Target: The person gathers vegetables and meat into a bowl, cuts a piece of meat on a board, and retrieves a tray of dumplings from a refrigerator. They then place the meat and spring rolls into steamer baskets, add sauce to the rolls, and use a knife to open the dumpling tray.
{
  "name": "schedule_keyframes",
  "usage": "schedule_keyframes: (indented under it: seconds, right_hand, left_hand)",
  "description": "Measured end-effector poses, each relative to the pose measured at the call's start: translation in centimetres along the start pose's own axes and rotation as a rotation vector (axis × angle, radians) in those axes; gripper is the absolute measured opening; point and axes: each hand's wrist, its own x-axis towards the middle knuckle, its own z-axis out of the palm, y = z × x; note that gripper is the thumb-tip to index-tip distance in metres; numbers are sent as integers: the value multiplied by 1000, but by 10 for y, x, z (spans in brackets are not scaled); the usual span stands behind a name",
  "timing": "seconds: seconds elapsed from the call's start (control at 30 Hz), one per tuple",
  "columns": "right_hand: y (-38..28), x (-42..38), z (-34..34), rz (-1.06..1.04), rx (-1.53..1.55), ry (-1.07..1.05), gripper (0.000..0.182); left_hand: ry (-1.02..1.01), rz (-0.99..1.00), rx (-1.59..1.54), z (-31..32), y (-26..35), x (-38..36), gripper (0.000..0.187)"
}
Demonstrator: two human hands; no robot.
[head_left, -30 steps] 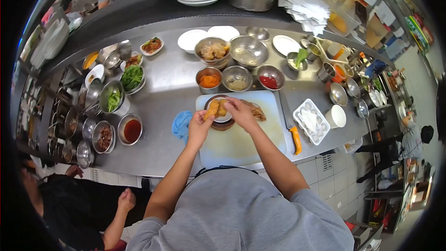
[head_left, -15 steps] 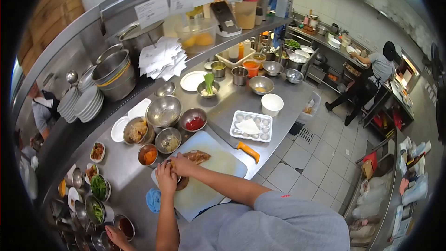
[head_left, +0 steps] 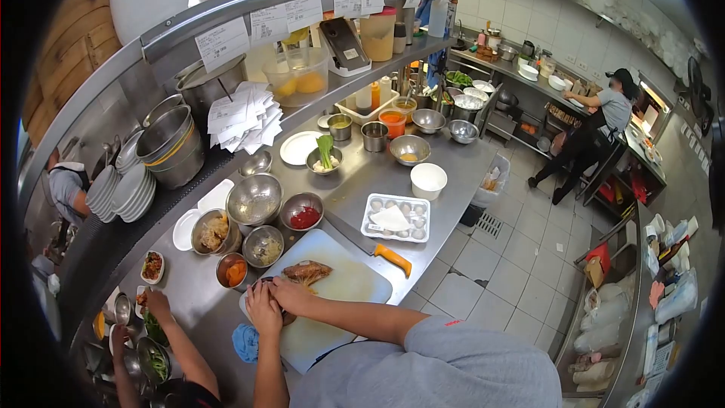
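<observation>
At the left edge of the pale cutting board (head_left: 351,287), my left hand (head_left: 263,308) and my right hand (head_left: 294,295) are close together. Both are closed, the left with its fingers bent over and the right beside it. What they grip is mostly hidden; a dark edge shows above the fingers, and a small brown piece (head_left: 289,319) peeks out below. Just beyond my right hand, a browned piece of cooked meat (head_left: 306,272) lies on the board. A crumpled blue cloth (head_left: 245,343) rests left of my left wrist.
An orange-handled knife (head_left: 393,260) lies past the board, near an egg tray (head_left: 395,217) and a white bowl (head_left: 428,180). Metal bowls with red sauce (head_left: 303,212) and orange paste (head_left: 232,271) stand behind. A co-worker's arms (head_left: 177,347) reach in at lower left; another person (head_left: 600,128) stands at right.
The camera view has shifted slightly. A co-worker's hands at lower left have moved up among the small dishes and greens. My hands stay together at the board's left edge.
</observation>
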Motion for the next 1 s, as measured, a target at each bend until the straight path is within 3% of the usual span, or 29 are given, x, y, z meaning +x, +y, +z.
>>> schedule_keyframes:
  seconds: [0.33,0.47,0.53,0.6,0.67,0.73,0.8,0.93,1.0]
  right_hand:
    - [9,4,-3,22,104,-85,31]
    - [24,4,27,-40,190,62,33]
    - [22,-3,15,-204,190,67,40]
    - [4,-30,-10,-57,303,83,50]
    - [4,-60,-20,-138,450,117,57]
    - [2,-91,-38,42,607,-13,53]
    - [17,-121,-45,172,625,-123,52]
    - [50,-163,-59,325,502,-15,50]
    - [66,-169,-66,367,467,21,50]
  left_hand:
    - [-25,-28,-11,-3,3,2,47]
    - [-11,-32,7,0,1,4,46]
    - [35,33,37,0,-4,5,45]
    - [63,44,77,6,-11,3,41]
    - [62,16,33,2,-7,3,40]
    - [83,-42,26,3,-6,-2,39]
    - [116,-82,19,3,0,-8,38]
    - [127,-136,15,-7,15,-19,39]
    - [32,-252,-228,-22,19,-22,40]
